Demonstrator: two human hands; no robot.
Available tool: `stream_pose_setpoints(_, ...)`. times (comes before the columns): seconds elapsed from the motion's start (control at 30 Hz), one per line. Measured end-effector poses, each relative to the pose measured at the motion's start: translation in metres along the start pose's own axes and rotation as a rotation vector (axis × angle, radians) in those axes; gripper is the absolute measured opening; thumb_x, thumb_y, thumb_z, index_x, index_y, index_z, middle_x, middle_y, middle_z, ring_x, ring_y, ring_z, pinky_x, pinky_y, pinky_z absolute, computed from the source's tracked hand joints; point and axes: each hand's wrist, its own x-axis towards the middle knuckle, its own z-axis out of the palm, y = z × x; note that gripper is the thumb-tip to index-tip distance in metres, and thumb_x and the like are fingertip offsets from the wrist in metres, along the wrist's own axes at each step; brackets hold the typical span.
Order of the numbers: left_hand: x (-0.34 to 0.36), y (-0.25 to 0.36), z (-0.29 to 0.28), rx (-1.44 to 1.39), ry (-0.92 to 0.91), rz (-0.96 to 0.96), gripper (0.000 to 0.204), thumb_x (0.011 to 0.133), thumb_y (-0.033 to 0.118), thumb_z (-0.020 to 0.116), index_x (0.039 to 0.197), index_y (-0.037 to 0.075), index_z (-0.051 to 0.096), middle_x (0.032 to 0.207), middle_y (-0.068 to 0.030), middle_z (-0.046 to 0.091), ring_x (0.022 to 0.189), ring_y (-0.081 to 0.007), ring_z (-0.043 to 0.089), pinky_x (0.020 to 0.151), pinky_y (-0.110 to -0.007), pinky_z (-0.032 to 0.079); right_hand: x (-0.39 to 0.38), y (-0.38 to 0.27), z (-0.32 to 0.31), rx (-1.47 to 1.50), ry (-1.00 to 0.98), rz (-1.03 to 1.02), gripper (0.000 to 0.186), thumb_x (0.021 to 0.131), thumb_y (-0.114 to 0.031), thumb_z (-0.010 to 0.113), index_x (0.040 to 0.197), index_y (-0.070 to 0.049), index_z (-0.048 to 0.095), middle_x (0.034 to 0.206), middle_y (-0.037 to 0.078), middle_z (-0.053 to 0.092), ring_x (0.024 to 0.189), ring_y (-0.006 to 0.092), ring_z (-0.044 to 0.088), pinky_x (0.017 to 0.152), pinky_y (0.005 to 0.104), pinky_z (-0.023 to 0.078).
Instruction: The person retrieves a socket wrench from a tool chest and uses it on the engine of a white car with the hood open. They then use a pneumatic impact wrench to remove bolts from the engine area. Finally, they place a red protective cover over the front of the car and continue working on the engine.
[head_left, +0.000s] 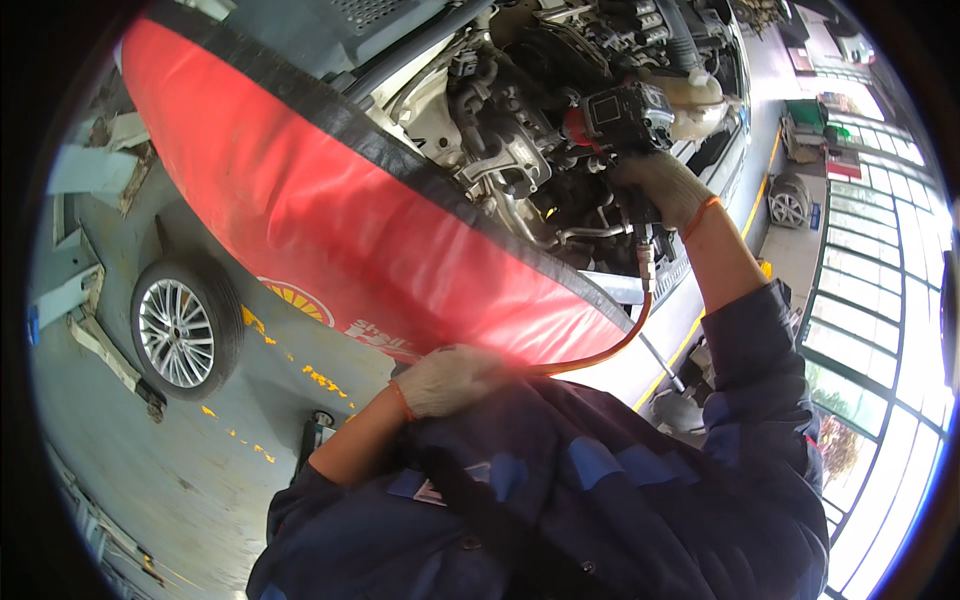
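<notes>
In my gloved right hand is an air impact wrench with a black body and a red ring, held over the open engine bay. My fingers are closed round its handle, partly hidden behind the glove. From a metal coupling at the handle's base, an orange-brown air hose curves down and left to my gloved left hand. That hand lies in front of my chest against the red fender cover, closed where the hose reaches its fingers, which are slightly blurred.
A pale coolant tank sits beside the wrench. On the floor at left stands a car wheel, near grey lift arms. Another wheel rim leans by the windows at right. A thin rod sticks out below the car's front edge.
</notes>
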Motion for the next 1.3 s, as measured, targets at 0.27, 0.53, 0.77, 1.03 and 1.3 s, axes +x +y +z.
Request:
stream_pose_setpoints(0.27,-0.002,0.004,-0.006,-0.018,-0.043,-0.03,0.025,0.102,0.028,0.066,0.098,0.004,0.067,0.082,-0.0189,0.062,0.076,-0.031,0.063,0.073,-0.044,0.05,0.01,0.006,0.013,0.201,0.005,0.076,0.018,0.086,-0.005,0.072,0.103,0.001,0.068,0.084,0.01,0.071,0.066,0.0207,0.071,0.06,0.0344,0.062)
stream_pose_setpoints(0.53,0.0,0.0,-0.006,0.031,-0.093,-0.083,0.025,0.102,0.028,0.066,0.102,0.003,0.068,0.085,-0.0181,0.066,0.079,-0.0292,0.066,0.075,-0.042,0.051,0.003,-0.005,0.011,0.151,-0.006,0.143,0.023,0.087,-0.007,0.074,0.108,0.002,0.067,0.088,0.011,0.073,0.066,0.0191,0.071,0.061,0.0331,0.062)
stream_pose_setpoints(0.77,0.001,-0.002,-0.004,0.031,-0.074,-0.081,0.026,0.101,0.029,0.067,0.1,0.003,0.068,0.082,-0.0178,0.063,0.076,-0.0266,0.063,0.073,-0.041,0.05,-0.013,-0.013,0.015,-0.029,0.055,0.006,0.016,0.084,-0.012,0.076,0.089,0.003,0.074,0.082,0.012,0.075,0.068,0.0187,0.072,0.062,0.0344,0.06)
stream_pose_setpoints(1.03,0.002,0.004,-0.006,0.019,-0.097,-0.124,0.026,0.1,0.03,0.066,0.1,0.004,0.068,0.079,-0.0153,0.061,0.072,-0.023,0.06,0.071,-0.04,0.049,0.013,0.003,0.006,0.037,0.032,0.058,0.014,0.085,-0.012,0.074,0.089,0.002,0.074,0.08,0.01,0.072,0.066,0.0164,0.069,0.058,0.0317,0.056)
stream_pose_setpoints(1.3,0.002,0.011,-0.006,0.022,-0.079,-0.132,0.028,0.099,0.031,0.067,0.101,0.004,0.068,0.078,-0.0134,0.061,0.073,-0.0193,0.06,0.071,-0.04,0.049,0.024,0.016,-0.003,0.006,-0.044,0.074,0.013,0.087,-0.013,0.07,0.085,0.0,0.074,0.073,0.006,0.069,0.061,0.0131,0.065,0.052,0.0291,0.05)
